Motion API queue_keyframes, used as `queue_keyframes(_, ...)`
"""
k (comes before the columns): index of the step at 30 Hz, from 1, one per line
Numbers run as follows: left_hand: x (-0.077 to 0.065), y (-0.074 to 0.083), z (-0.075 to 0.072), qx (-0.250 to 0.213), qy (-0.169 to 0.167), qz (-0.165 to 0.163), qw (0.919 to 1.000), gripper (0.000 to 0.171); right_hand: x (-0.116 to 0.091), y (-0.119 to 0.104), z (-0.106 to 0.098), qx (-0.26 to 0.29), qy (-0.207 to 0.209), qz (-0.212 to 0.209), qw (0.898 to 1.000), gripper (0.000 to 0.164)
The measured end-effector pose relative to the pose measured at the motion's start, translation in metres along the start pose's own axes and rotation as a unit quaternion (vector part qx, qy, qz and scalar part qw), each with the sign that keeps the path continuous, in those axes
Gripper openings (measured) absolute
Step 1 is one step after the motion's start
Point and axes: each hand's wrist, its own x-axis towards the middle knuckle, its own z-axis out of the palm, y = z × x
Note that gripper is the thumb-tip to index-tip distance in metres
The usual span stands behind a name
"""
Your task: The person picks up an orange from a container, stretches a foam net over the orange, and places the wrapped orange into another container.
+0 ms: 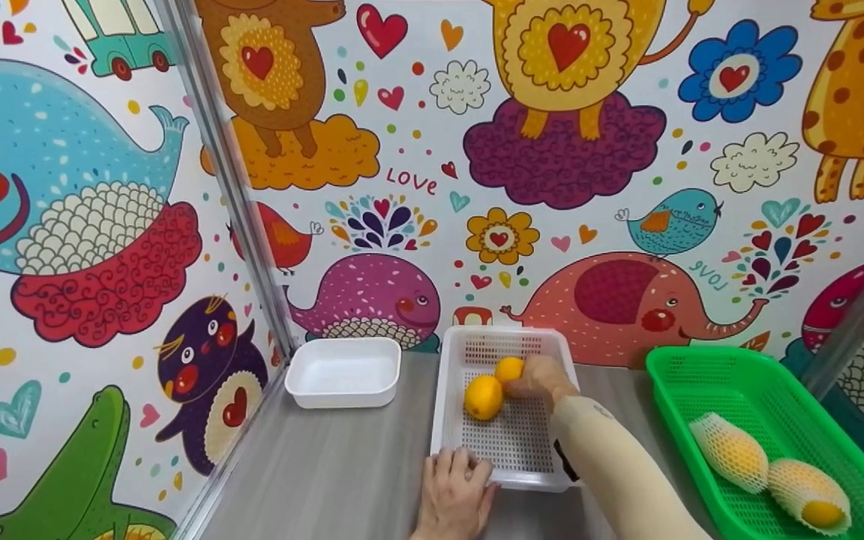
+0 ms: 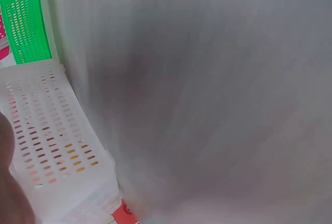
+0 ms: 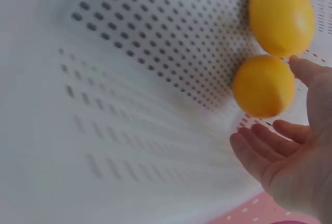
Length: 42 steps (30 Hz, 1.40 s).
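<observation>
In the head view, two oranges lie in a white perforated basket (image 1: 503, 480): a nearer orange (image 1: 483, 397) and a farther orange (image 1: 509, 369). My right hand (image 1: 541, 377) reaches into the basket beside the farther one. The right wrist view shows that right hand (image 3: 290, 146) with thumb and fingers spread around the rounder orange (image 3: 263, 86), fingers below it and a gap between. Its thumb tip lies near where the two fruits meet. My left hand (image 1: 453, 491) holds the basket's near left corner, fingers over the rim.
A small white tray (image 1: 342, 401) stands at the back left. On the right, a green basket (image 1: 747, 367) holds two yellow fruits (image 1: 730, 452) in foam nets. Cartoon-printed walls (image 1: 402, 150) close off the back and left sides of the grey table (image 1: 327, 465).
</observation>
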Motion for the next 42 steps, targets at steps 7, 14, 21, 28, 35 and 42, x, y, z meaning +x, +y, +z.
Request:
queue_keyframes(7, -0.001, -0.001, 0.001, -0.007, 0.004, -0.006, 1.0000, 0.029, 0.027, 0.006, 0.015, -0.118, 0.022, -0.010, 0.993, 0.061)
queue_keyframes(14, 0.002, 0.002, 0.000, -0.012, -0.013, -0.019, 0.9997, 0.032, 0.037, 0.012, 0.019, -0.128, 0.028, 0.012, 0.991, 0.067)
queue_keyframes(21, 0.001, 0.005, 0.005, -0.006, 0.018, -0.016, 0.9997, 0.034, 0.066, 0.038, 0.029, -0.186, 0.014, 0.013, 0.982, 0.066)
queue_keyframes(28, 0.003, 0.001, 0.007, 0.003, 0.024, -0.013, 0.9996, 0.033, 0.093, 0.052, 0.037, -0.211, 0.006, 0.010, 0.977, 0.051)
queue_keyframes(35, 0.003, 0.004, -0.001, 0.001, -0.027, -0.029, 0.9992, 0.031, 0.071, 0.036, 0.028, -0.198, 0.005, -0.017, 0.980, 0.054)
queue_keyframes(42, 0.002, 0.003, 0.001, 0.013, -0.022, -0.016, 0.9995, 0.024, 0.018, -0.008, 0.009, -0.136, 0.022, -0.046, 0.989, 0.066)
